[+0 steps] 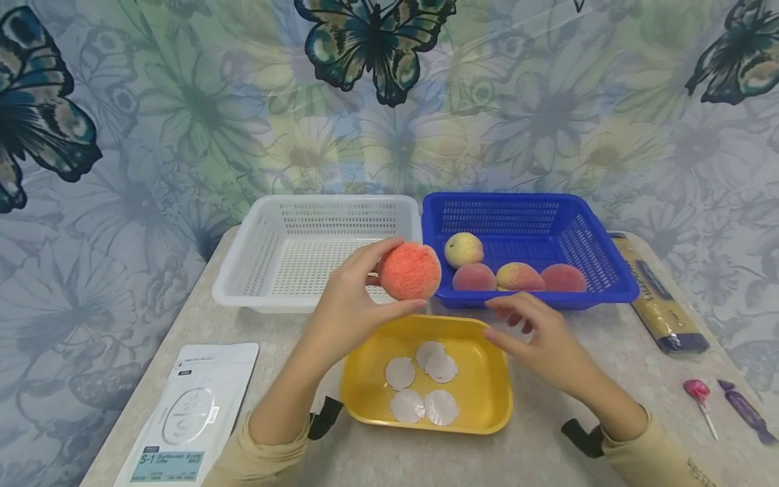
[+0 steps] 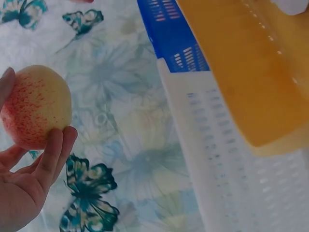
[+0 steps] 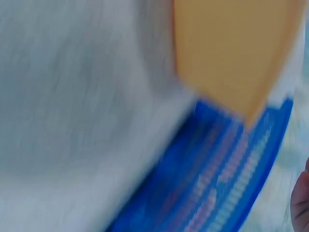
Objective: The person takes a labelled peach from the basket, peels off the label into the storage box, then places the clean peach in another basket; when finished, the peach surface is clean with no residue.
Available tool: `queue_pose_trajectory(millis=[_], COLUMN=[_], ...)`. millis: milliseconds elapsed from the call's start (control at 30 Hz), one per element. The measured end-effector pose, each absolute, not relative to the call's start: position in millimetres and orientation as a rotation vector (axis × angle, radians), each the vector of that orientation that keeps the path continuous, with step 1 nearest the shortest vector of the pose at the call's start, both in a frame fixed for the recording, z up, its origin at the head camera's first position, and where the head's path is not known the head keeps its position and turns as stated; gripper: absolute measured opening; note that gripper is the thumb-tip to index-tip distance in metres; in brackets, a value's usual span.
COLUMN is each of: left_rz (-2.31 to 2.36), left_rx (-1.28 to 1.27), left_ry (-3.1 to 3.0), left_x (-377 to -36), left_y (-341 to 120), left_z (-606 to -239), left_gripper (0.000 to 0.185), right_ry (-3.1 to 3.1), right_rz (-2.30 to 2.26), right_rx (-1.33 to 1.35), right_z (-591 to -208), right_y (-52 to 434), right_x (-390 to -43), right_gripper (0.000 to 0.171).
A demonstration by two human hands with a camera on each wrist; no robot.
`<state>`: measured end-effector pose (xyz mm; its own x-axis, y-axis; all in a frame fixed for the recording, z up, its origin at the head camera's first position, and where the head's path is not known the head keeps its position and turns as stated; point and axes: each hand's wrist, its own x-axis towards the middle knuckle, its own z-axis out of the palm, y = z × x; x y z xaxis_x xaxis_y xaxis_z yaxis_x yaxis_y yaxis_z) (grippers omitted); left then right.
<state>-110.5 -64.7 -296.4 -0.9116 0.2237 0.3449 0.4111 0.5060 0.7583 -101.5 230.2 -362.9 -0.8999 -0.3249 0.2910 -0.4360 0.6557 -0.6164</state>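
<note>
My left hand grips a red-orange peach between fingers and thumb, above the gap between the white basket and the yellow tray. In the left wrist view the same peach rests in my curled fingers. My right hand hovers over the yellow tray's right edge, fingers loosely extended and holding nothing. The blue basket holds several peaches. Several round white pads lie in the yellow tray. The right wrist view is blurred.
A white pouch lies at the front left of the table. At the right lie a long wrapped packet, a pink lollipop and a purple wrapped candy. A butterfly-print cloth hangs behind.
</note>
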Motion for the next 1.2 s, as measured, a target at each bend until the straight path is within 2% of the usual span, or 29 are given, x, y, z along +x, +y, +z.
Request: queue_pose_trajectory(millis=[200, 533, 867, 1200], left_rz=[-1.361, -1.716, -1.861, -1.729], left_rx=[-0.634, -0.648, -0.460, -0.352], left_ry=[-2.589, -2.566, -2.613, -2.638], left_x=[-121, -177, -213, -232], left_y=[-44, 5, 56, 100], left_z=[-283, -297, -327, -350], left_gripper=[0.077, 0.072, 0.079, 0.066], right_ry=[-2.608, -2.643, -2.688, -2.725], right_rz=[1.009, 0.965, 1.023, 1.081], right_rx=[0.415, 0.031, -0.069, -0.158], right_z=[-358, -387, -403, -411], right_y=[281, 354, 369, 374], right_x=[-116, -147, -157, -158], right_gripper=[0.046, 0.077, 0.099, 0.107])
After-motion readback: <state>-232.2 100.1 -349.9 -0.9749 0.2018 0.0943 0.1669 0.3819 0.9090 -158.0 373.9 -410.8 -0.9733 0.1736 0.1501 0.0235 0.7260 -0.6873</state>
